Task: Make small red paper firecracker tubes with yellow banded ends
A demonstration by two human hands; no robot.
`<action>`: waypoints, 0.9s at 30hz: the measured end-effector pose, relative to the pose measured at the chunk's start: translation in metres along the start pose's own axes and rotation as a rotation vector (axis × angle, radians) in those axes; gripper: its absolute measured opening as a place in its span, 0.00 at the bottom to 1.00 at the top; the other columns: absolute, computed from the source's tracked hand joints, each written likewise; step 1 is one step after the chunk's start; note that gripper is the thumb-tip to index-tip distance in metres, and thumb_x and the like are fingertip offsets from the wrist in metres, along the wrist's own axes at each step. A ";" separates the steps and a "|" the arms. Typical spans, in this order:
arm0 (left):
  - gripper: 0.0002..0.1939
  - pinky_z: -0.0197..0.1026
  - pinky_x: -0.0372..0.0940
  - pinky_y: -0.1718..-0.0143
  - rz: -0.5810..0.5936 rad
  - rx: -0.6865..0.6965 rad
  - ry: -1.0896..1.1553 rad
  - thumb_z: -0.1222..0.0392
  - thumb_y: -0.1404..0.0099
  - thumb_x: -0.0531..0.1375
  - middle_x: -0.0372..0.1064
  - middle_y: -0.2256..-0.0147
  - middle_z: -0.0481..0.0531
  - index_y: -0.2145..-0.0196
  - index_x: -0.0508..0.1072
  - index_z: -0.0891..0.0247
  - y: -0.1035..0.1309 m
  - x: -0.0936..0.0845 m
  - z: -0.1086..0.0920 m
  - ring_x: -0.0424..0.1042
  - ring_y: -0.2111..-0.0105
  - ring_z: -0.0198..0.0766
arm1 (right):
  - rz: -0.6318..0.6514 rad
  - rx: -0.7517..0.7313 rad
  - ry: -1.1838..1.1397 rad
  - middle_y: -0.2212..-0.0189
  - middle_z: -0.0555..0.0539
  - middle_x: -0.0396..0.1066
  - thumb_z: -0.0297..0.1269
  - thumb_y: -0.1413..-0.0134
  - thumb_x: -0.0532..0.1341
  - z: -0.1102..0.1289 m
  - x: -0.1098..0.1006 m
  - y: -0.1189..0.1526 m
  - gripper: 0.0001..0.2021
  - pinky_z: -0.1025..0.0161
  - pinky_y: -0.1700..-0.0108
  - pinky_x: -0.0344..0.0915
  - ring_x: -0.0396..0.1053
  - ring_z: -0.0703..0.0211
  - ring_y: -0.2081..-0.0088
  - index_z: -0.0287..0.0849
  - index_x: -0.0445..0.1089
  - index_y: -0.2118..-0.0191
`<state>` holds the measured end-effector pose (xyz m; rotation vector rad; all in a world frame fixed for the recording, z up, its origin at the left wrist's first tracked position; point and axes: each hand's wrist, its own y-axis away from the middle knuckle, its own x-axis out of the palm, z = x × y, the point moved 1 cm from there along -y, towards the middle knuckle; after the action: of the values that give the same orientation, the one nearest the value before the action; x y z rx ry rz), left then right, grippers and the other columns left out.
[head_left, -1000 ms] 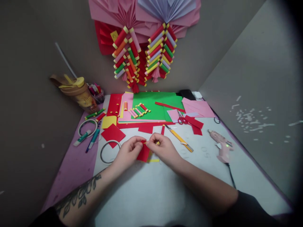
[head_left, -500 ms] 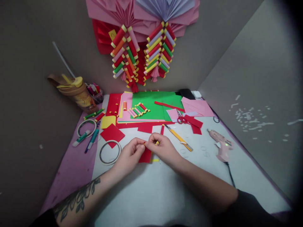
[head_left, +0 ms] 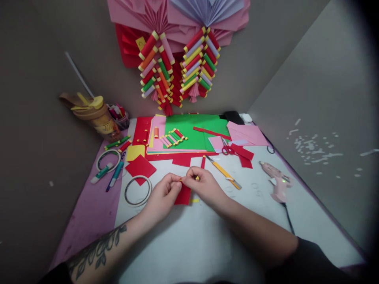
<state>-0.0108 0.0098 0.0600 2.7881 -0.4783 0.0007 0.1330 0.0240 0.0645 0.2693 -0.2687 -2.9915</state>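
Observation:
My left hand (head_left: 166, 193) and my right hand (head_left: 203, 183) meet fingertip to fingertip near the table's middle. Both pinch the upper end of a red paper piece (head_left: 182, 196) that hangs down between them. A bit of yellow shows at the fingertips, and the pinched part is mostly hidden. Just below lies a small yellow strip (head_left: 194, 200). Left of my left hand is a tape roll (head_left: 126, 191), overlapping a red paper square (head_left: 141, 169). Beyond my right hand are a small red roll (head_left: 203, 161) and a yellow cutter (head_left: 223, 172).
A glue gun (head_left: 278, 183) with a cable lies at the right. Red scissors (head_left: 226, 150) rest near green sheets (head_left: 192, 122) holding small paper rolls (head_left: 173, 138). A tumbler (head_left: 96, 116) stands back left. Paper firecracker strings (head_left: 194, 63) hang on the wall.
The red paper between my hands has shifted slightly to the right and down. Both hands keep nearly the same place and pinch.

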 end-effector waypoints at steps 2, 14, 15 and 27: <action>0.13 0.33 0.54 0.77 -0.005 -0.002 -0.007 0.50 0.41 0.55 0.62 0.78 0.44 0.66 0.64 0.63 0.000 0.001 -0.001 0.60 0.79 0.30 | -0.003 -0.002 0.007 0.82 0.55 0.56 0.38 0.56 0.59 0.000 0.000 0.000 0.10 0.68 0.74 0.52 0.54 0.66 0.77 0.42 0.58 0.80; 0.13 0.32 0.53 0.78 0.006 -0.014 0.010 0.50 0.40 0.55 0.61 0.79 0.43 0.65 0.63 0.64 0.001 0.002 -0.001 0.58 0.80 0.29 | -0.021 -0.002 0.042 0.82 0.56 0.55 0.37 0.58 0.59 0.002 0.001 0.000 0.10 0.68 0.74 0.51 0.53 0.66 0.77 0.42 0.57 0.81; 0.13 0.32 0.53 0.78 0.006 -0.012 0.011 0.50 0.40 0.55 0.61 0.79 0.43 0.65 0.64 0.64 0.001 0.002 -0.001 0.58 0.80 0.29 | -0.018 -0.002 0.041 0.82 0.56 0.55 0.37 0.58 0.59 0.002 0.001 0.000 0.10 0.68 0.74 0.51 0.53 0.66 0.77 0.42 0.57 0.81; 0.13 0.32 0.53 0.78 -0.003 0.001 -0.012 0.50 0.41 0.56 0.61 0.79 0.43 0.67 0.64 0.63 0.001 0.001 -0.003 0.59 0.81 0.29 | -0.013 0.003 0.051 0.83 0.56 0.55 0.35 0.59 0.59 0.000 0.002 -0.001 0.10 0.69 0.76 0.51 0.53 0.67 0.77 0.42 0.57 0.81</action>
<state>-0.0098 0.0090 0.0630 2.7917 -0.4767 -0.0172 0.1314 0.0247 0.0642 0.3489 -0.2672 -2.9923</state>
